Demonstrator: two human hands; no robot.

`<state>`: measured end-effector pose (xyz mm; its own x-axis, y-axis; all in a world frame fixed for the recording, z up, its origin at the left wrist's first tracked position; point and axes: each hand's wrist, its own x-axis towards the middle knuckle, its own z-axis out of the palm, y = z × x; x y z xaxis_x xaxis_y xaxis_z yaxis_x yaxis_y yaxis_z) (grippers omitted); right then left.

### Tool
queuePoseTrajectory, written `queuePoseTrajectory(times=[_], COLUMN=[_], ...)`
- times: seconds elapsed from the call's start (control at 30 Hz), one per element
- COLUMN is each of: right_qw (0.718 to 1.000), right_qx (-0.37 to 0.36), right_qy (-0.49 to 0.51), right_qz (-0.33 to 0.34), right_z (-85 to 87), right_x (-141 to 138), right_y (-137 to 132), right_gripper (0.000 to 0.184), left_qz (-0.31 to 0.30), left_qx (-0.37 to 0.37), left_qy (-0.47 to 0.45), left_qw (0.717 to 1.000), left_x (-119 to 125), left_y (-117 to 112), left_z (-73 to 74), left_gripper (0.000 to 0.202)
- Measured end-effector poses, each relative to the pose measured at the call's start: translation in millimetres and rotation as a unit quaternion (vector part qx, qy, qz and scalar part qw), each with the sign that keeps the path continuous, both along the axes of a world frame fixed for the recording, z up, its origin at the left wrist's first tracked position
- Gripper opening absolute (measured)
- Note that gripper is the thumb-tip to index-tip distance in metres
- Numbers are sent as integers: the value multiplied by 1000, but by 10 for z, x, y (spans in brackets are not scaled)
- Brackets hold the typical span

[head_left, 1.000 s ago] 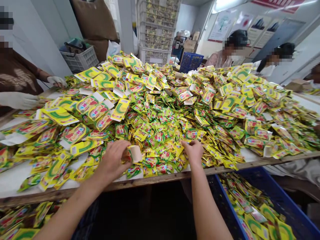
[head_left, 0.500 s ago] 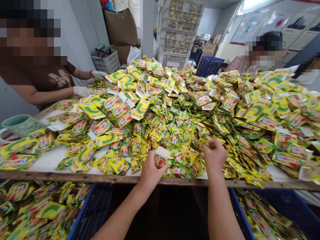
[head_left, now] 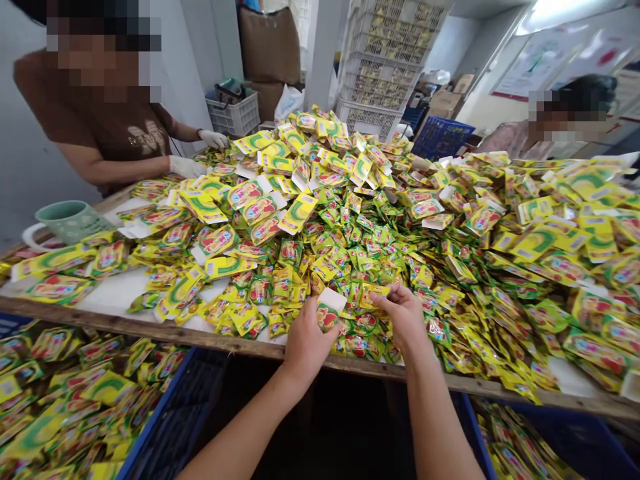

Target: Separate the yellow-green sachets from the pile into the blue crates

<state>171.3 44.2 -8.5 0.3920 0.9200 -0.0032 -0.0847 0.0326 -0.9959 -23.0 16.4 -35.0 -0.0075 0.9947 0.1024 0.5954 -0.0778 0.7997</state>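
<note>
While our left hand (head_left: 307,340) is closed around a small yellow-green cardboard box (head_left: 327,313), our right hand (head_left: 405,319) pinches a small yellow foil sachet (head_left: 374,291) between thumb and forefinger. We can make out a red picture on the box's front, but its lettering is too small to read, and the same goes for the wrappers all around.

We hold the box upright, tilted a little to the right, its white flap open at the top and pointing away from us. The sachet lies with its long axis running left to right, its left end just beside the flap.

Beyond both hands, a deep heap of yellow-and-green sachets (head_left: 380,227) covers the table and touches our fingers. Larger flat yellow cartons (head_left: 300,212) lie on the heap further ahead of the left hand. The worn wooden table edge (head_left: 150,330) runs under our wrists, with a blue plastic crate (head_left: 165,413) of packets below it to the left. Far left of the left hand stands a pale green mug (head_left: 70,220), and behind it a co-worker's white-gloved hand (head_left: 185,167) rests on the heap.
</note>
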Motion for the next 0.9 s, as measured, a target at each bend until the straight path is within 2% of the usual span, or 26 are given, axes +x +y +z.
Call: queuePoseTrajectory(times=[0.07,0.17,0.23,0.3,0.4,0.5,0.63,0.73,0.8,0.9], right_qw=[1000,999,994,979,934,885,829,786,758,717], right_qx=[-1,15,28,42,54,36,-14,-39,-25,26], right_qy=[0,3,-49,-148,-297,-398,-493,-561,-599,-626], right_qz=[3,39,90,133,192,237,264,258,258,306], right_z=[54,229,330,388,431,511,693,796,827,838], right_x=[75,18,-99,-215,-304,-304,-350,-454,-519,-564], right_y=[-8,-42,-51,-43,-19,18,94,139,149,142], right_gripper=[40,40,36,29,18,14,14,11,12,16], left_qz=[15,9,-4,-14,-24,-31,-15,-15,-22,-34], left_qx=[6,26,49,75,107,111,101,112,126,136], left_qy=[4,1,-1,-2,2,11,10,13,21,29], left_qw=[1000,1000,999,997,994,993,995,993,992,990], left_x=[11,23,22,17,8,10,23,26,22,13], left_y=[-5,-4,-1,-1,-8,-18,-26,-28,-31,-37], left_z=[-9,-45,-79,-114,-152,-163,-175,-203,-218,-216], left_gripper=[51,54,57,58,58,58,58,60,61,61])
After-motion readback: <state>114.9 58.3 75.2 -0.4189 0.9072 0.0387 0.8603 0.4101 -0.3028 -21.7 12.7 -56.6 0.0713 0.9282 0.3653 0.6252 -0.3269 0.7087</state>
